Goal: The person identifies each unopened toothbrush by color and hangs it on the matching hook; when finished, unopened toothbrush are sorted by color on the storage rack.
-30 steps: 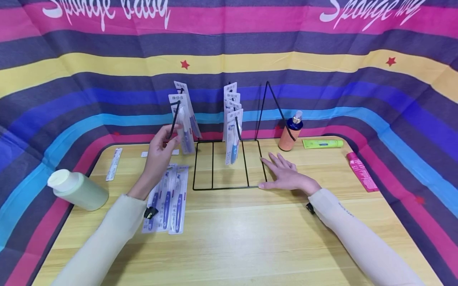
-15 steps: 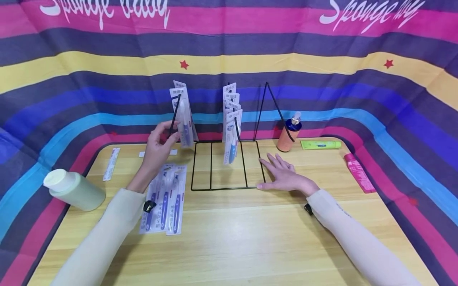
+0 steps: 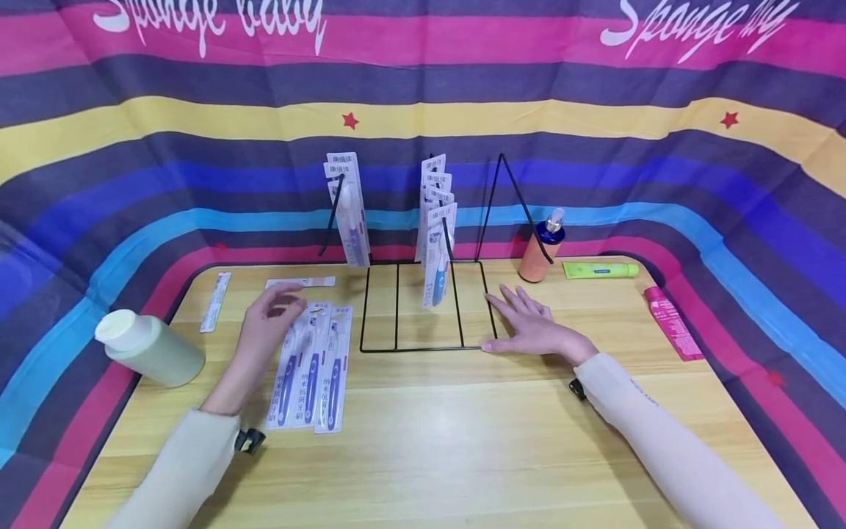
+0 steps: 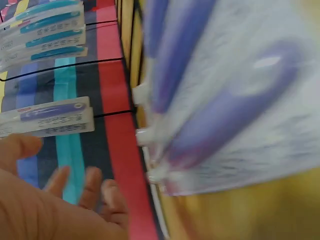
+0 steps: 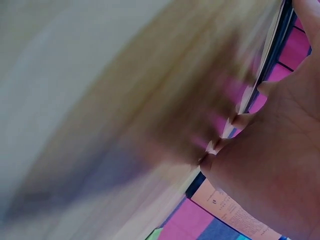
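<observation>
My left hand [image 3: 263, 319] hovers at the upper left of several packaged purple toothbrushes [image 3: 311, 375] on the table, its fingers loosely bent with nothing between them. In the left wrist view those packs fill the right side, blurred. A black wire rack [image 3: 410, 350] stands at the back. From its left hook hang packaged toothbrushes [image 3: 350, 220], purple at the front. More packs [image 3: 438, 253] hang on the middle hook, the front one blue; the right hook [image 3: 525, 209] carries none. My right hand [image 3: 532, 327] rests with spread fingers on the table, fingertips at the rack's right base wire.
A pale green bottle [image 3: 158, 356] lies tilted at the left near a small white packet [image 3: 214, 301]. Another flat packet [image 3: 311, 281] lies behind my left hand. Right of the rack are an orange bottle [image 3: 534, 261], a green tube [image 3: 598, 270] and a pink tube [image 3: 673, 323].
My left hand has let go of the toothbrush pack on the left hook and come down and left towards the packs on the table. The hooked packs now hang together. My right hand stays put.
</observation>
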The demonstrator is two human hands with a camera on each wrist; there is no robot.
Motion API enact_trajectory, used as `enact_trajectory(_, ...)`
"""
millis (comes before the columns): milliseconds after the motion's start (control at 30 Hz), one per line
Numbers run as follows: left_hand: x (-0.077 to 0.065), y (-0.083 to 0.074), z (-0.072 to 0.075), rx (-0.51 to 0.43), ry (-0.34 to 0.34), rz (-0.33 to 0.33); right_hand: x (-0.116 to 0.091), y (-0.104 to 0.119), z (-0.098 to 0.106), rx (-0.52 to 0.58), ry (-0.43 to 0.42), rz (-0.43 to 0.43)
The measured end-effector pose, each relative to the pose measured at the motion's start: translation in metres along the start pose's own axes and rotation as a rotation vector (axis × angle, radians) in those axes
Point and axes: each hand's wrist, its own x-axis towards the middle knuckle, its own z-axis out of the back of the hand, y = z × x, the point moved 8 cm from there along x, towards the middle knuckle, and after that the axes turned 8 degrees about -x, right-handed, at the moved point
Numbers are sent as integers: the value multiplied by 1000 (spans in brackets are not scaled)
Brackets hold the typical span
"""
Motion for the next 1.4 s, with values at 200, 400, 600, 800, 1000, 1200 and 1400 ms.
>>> enact_trajectory(200,-26,33,1,117,99,207,-2,1,1,10,0,-8)
enact_trajectory(400,-36,46,2,169,137,234,-1,2,1,6,4,-5)
enact_trajectory(600,-35,52,1,252,131,200,0,0,1,1,4,-2)
enact_trajectory(800,-36,53,5,279,115,210,-2,1,1,23,10,-1)
enact_trajectory(1000,-36,52,22,310,125,199,-2,3,1,25,5,0)
enact_trajectory(1200,-30,54,39,217,91,182,-1,3,1,19,3,1)
enact_trajectory(1400,-21,45,48,107,10,80,-1,2,1,25,4,0)
